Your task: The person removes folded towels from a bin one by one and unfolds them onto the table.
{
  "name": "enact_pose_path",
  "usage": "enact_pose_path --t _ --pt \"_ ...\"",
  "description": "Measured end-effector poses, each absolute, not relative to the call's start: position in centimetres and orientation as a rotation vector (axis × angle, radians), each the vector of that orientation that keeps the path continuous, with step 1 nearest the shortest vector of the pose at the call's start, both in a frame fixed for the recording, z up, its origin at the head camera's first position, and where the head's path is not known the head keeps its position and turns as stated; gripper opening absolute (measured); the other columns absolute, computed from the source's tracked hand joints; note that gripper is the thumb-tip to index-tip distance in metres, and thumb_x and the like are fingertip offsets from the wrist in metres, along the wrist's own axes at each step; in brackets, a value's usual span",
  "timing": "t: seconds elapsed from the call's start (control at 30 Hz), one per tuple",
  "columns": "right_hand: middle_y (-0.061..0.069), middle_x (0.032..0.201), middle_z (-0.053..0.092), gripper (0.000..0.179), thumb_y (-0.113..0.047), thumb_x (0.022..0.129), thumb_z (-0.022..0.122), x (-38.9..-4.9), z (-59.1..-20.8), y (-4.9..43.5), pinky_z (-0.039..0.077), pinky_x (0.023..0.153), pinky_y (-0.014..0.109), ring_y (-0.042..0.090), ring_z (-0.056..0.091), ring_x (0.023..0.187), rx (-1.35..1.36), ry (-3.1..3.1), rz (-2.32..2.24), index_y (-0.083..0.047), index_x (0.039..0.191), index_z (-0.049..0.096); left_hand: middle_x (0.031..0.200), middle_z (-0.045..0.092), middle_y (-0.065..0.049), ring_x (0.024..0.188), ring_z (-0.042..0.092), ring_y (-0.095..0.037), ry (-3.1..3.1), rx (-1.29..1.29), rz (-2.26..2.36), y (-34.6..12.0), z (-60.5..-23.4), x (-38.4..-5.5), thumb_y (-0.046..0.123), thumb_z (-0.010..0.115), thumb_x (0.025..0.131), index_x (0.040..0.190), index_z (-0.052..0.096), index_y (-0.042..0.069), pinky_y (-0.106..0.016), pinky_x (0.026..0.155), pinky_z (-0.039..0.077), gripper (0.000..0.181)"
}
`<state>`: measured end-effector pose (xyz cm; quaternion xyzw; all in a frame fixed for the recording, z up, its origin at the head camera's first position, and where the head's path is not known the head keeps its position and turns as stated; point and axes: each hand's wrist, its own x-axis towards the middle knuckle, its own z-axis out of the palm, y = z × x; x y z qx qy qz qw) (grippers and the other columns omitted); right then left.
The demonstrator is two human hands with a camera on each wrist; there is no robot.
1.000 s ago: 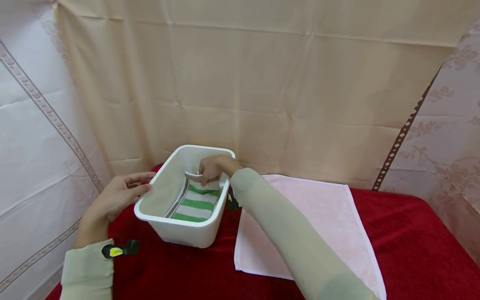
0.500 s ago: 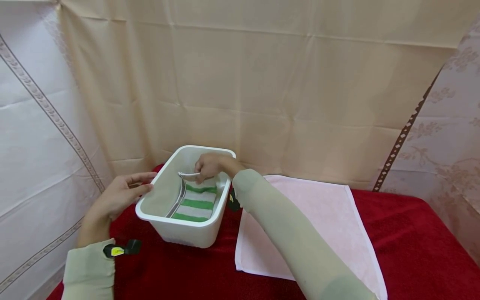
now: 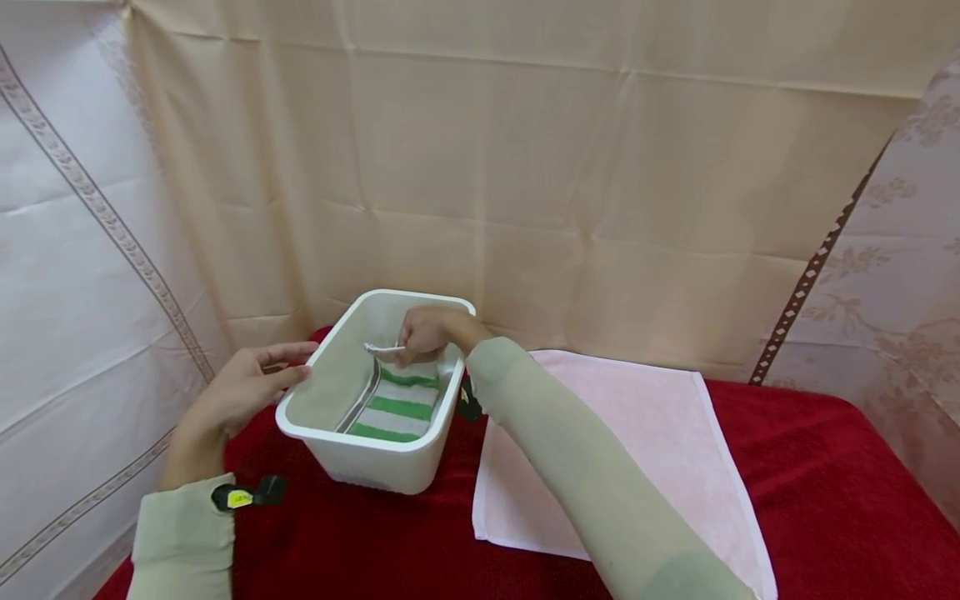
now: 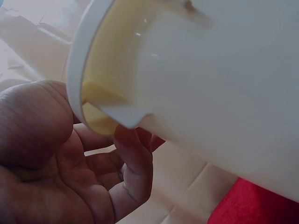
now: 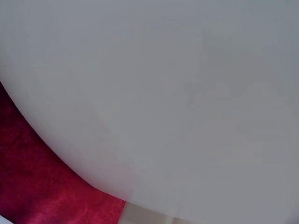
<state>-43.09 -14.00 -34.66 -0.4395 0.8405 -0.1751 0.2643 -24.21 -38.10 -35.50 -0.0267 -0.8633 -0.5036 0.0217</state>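
Draped-off place, room type unclear, beige sheet (image 3: 525,167) behind, patterned side drapes (image 3: 900,250), red cloth (image 3: 817,467)

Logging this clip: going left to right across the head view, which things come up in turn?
White curtain with patterned bands, left hand, white bin, pink towel, floral curtain.

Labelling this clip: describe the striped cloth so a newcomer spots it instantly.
On the red cover, find the white bin left of the pink towel. Inside it, at the right hand, is the striped cloth. Green-and-white stripes and a dark side band distinguish it from the plain pink towel.
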Motion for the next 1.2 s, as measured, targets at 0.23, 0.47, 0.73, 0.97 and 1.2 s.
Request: enact_pose_path --t 0.23,0.47,0.73,0.97,1.2 --pt "-0.007 0.069 0.056 0.009 -0.018 0.094 0.075 -43.4 -34.77 -14.12 0.041 0.062 0.02 0.007 0.049 0.067 -1.297 2.36 -0.422 -0.012 0.087 0.075 0.127 0.064 -0.024 0.094 0.064 -0.011 -2.665 -0.086 -1.569 -38.1 -35.64 -24.33 0.015 0.064 0.101 0.142 0.054 -0.007 -0.025 0.079 0.058 0.047" --pt "-0.003 0.086 0.068 0.006 -0.012 0.091 0.076 -43.67 -34.61 -14.52 0.046 0.068 0.02 0.009 0.055 0.077 -1.379 2.388 -0.493 -0.008 0.096 0.076 0.127 0.065 -0.024 0.093 0.064 -0.009 -2.672 -0.068 -1.551 -38.32 -35.52 -24.32 0.014 0.064 0.101 0.142 0.054 -0.007 -0.025 0.078 0.057 0.047" --pt "-0.006 0.085 0.07 0.006 -0.013 0.088 0.08 -43.75 -34.77 -14.62 0.045 0.068 0.02 0.01 0.056 0.078 -1.296 2.512 -0.44 -0.013 0.094 0.079 0.122 0.067 -0.02 0.093 0.064 -0.007 -2.648 -0.101 -1.576 -38.45 -35.54 -24.13 0.012 0.064 0.101 0.142 0.054 -0.008 -0.025 0.077 0.057 0.046" --pt "-0.003 0.087 0.067 0.008 -0.014 0.09 0.078 -43.64 -34.77 -14.52 0.045 0.069 0.022 0.012 0.056 0.08 -1.306 2.519 -0.38 -0.011 0.098 0.077 0.123 0.067 -0.02 0.094 0.064 -0.01 -2.655 -0.09 -1.565 -38.35 -35.52 -24.16 0.013 0.064 0.101 0.141 0.055 -0.006 -0.025 0.078 0.057 0.045" --pt "0.002 0.103 0.071 0.014 -0.013 0.093 0.074 -43.9 -34.9 -14.36 0.047 0.076 0.022 0.013 0.059 0.09 -1.372 2.445 -0.407 -0.009 0.105 0.073 0.123 0.067 -0.022 0.092 0.064 -0.009 -2.648 -0.105 -1.57 -38.12 -35.47 -24.08 0.012 0.064 0.101 0.141 0.055 -0.007 -0.025 0.077 0.057 0.045"
